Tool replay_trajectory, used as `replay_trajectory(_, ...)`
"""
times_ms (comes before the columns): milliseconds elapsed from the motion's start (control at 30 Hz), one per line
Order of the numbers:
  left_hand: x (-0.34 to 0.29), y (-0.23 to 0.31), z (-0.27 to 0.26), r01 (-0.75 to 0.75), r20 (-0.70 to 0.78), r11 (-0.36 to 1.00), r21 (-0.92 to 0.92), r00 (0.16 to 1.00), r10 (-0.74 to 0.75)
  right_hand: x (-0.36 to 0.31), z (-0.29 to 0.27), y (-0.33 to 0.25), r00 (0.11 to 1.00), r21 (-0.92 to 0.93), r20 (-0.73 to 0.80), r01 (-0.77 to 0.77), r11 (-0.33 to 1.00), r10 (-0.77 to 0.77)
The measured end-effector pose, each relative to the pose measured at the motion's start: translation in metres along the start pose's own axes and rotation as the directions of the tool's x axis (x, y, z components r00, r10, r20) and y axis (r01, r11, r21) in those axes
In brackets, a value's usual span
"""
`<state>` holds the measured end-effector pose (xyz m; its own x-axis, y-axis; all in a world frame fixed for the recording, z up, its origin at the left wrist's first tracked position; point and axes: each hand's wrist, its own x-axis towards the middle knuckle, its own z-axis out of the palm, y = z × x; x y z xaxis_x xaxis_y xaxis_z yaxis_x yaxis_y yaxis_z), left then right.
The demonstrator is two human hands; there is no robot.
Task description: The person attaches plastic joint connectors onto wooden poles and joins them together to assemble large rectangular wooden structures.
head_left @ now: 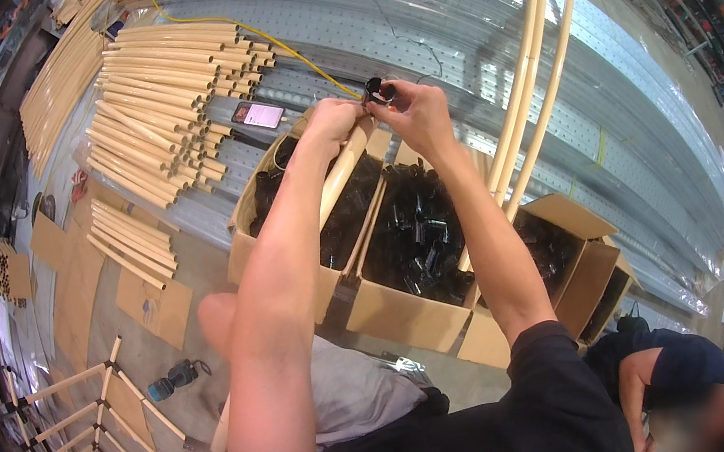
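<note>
My left hand is closed around the upper end of a long cream-coloured pipe, which slants down behind my forearm. Close beside it, my right hand pinches a small black pipe joint at the end of that pipe. Whether the joint sits around the pipe is hidden by my fingers. Below both hands stand open cardboard boxes full of glossy black fittings.
Stacks of cream pipes lie at the left, near a phone. Long pipes rise at the right. A jointed pipe frame and a cordless tool are lower left. Another person bends over at lower right.
</note>
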<state>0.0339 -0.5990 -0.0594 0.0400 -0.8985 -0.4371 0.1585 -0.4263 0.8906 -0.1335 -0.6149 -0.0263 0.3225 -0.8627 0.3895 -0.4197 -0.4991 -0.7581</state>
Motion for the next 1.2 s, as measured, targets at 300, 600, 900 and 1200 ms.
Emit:
replay_trajectory(300, -0.010, -0.019, -0.015, 0.165, 0.262, 0.920, -0.356, 0.962, -0.071, -0.009, 0.002, -0.003, 0.999, -0.054, 0.045, 0.003, 0.999, 0.000)
replay_trajectory(600, -0.009, -0.051, -0.014, -0.109, 0.050, 0.960, -0.256, 0.991, 0.126, -0.012, 0.003, -0.013, 0.994, -0.091, 0.093, 0.064, 0.994, -0.055)
replay_trajectory(900, -0.033, -0.030, 0.009, -0.061, -0.063, 0.990, -0.123, 0.997, 0.054, -0.018, -0.010, -0.011, 0.988, 0.030, 0.156, 0.008, 1.000, -0.013)
replay_trajectory(1200, -0.033, -0.030, 0.011, -0.080, -0.124, 0.993, -0.089, 0.990, 0.069, -0.011, 0.000, -0.001, 0.971, -0.184, 0.225, -0.039, 0.982, 0.081)
